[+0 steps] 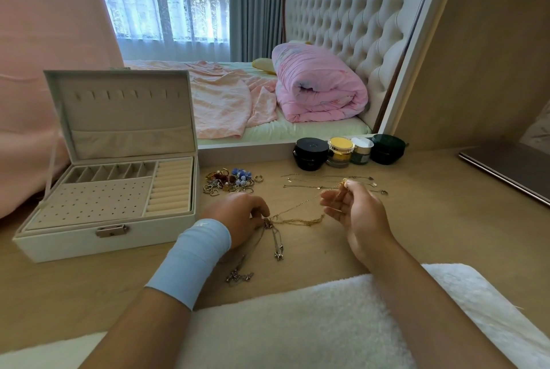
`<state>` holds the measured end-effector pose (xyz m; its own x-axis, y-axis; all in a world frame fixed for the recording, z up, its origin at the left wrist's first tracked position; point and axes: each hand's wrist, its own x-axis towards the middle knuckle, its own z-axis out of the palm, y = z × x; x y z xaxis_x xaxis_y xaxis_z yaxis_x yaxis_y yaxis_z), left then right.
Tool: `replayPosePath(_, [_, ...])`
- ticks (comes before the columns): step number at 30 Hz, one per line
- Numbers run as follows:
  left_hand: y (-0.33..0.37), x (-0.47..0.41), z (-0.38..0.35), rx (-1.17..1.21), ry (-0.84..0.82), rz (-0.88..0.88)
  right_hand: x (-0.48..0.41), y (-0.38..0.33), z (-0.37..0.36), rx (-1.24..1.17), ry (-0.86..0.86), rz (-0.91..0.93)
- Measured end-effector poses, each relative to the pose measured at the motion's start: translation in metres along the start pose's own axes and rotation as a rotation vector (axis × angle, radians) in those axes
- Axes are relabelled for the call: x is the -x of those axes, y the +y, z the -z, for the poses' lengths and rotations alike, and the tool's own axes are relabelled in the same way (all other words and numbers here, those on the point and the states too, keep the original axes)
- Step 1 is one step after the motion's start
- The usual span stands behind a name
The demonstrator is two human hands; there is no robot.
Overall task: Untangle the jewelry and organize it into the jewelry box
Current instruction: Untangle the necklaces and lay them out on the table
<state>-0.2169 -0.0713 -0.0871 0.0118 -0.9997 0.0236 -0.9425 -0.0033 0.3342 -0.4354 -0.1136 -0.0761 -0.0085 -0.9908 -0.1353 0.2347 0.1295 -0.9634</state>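
Fingers [342, 190] of the right hand [360, 214] pinch a thin gold chain [300, 205] between thumb and forefinger and hold its end raised above the table [431, 228]; the other fingers are loosely spread below. The left hand [238, 214], with a light blue wristband [193, 258], lies just right of the jewelry box [119, 237]. Its fingers curl down and hold the knot of chains [269, 223], where the gold chain meets several silver chains with small charms. The gold chain runs taut from the knot up to the right hand.

The white jewelry box stands open, its lid upright and its compartments showing no jewelry. To the right of the box, near its back corner, lies a heap of rings and earrings [229, 182]. Farther right of the box, several necklaces [327, 182] lie stretched out, apart from one another. Beyond them stand four small jars [342, 151].
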Motion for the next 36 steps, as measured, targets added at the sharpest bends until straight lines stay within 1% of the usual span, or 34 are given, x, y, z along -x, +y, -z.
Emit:
replayPosePath(4, [0.001, 0.0, 0.001, -0.012, 0.003, -0.002, 0.003, -0.006, -0.001, -0.233, 0.011, -0.022])
replayPosePath(7, [0.002, 0.001, 0.002, -0.026, 0.011, 0.002, 0.003, -0.01, 0.0, -0.325, 0.051, -0.017])
replayPosePath(9, [0.002, 0.001, 0.002, -0.035, 0.013, 0.006, 0.003, -0.011, 0.001, -0.345, 0.024, -0.006])
replayPosePath(12, [0.002, 0.001, 0.0, -0.046, 0.029, 0.013, 0.002, -0.009, 0.002, -0.278, -0.031, 0.017])
replayPosePath(14, [0.003, 0.001, 0.001, -0.073, 0.031, 0.022, 0.0, -0.006, 0.002, -0.154, -0.047, 0.063])
replayPosePath(17, [0.005, 0.001, 0.004, -0.116, 0.029, 0.013, 0.0, -0.001, 0.002, 0.169, -0.087, 0.194])
replayPosePath(21, [0.007, 0.003, 0.003, -0.175, 0.043, -0.001, 0.0, 0.01, 0.002, 0.561, -0.189, 0.373])
replayPosePath(24, [0.014, 0.005, -0.002, -0.149, 0.141, -0.061, -0.001, 0.016, 0.005, 0.776, -0.262, 0.43])
replayPosePath(26, [0.023, 0.009, -0.001, -0.121, 0.158, -0.099, -0.002, 0.018, 0.007, 0.895, -0.296, 0.433])
replayPosePath(28, [0.028, 0.014, -0.002, -0.138, 0.09, -0.108, -0.002, 0.017, 0.009, 1.022, -0.321, 0.43])
replayPosePath(31, [0.024, 0.018, -0.001, -0.142, -0.01, -0.051, -0.005, 0.016, 0.011, 1.178, -0.341, 0.421])
replayPosePath(36, [0.007, 0.035, 0.01, -0.098, -0.178, 0.0, -0.005, 0.014, 0.009, 1.344, -0.372, 0.446])
